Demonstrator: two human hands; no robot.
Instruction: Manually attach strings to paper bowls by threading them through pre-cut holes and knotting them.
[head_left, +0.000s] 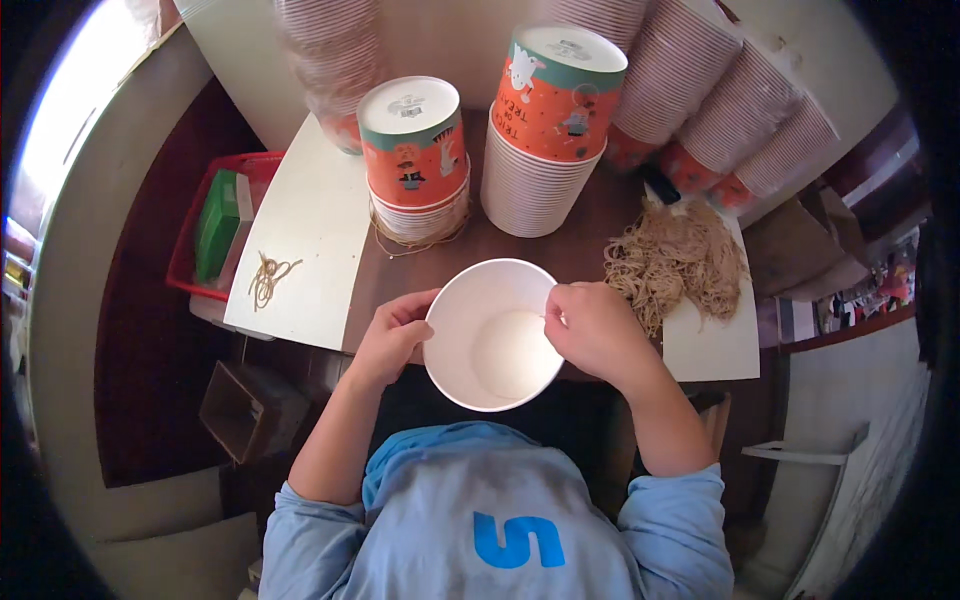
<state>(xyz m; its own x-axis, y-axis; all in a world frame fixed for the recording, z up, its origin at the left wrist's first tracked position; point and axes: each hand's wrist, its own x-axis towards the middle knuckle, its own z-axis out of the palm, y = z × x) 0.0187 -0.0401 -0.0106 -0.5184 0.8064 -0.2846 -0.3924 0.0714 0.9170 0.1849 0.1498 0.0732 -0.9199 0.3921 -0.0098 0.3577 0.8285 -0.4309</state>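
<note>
A white paper bucket (470, 345) is tilted with its open mouth toward me, so its bare white inside and round bottom show. My left hand (385, 340) grips the left side of its rim, thumb at the edge and fingers behind the wall. On the opposite side my right hand (598, 330) has its fingers curled over the rim in a pinch; whether a string is also between them is too small to tell. Beyond the bucket stand two upside-down stacks of paper buckets, a shorter left stack (415, 150) and a taller right stack (545, 170), their top ones orange and green with cartoon prints.
A tangled heap of tan strings (680, 260) lies on the right; a few loose strings (268, 278) lie on the left white board. Wrapped bucket stacks (680, 70) line the back. A red crate (185, 245) and an open cardboard box (245, 410) are at the left.
</note>
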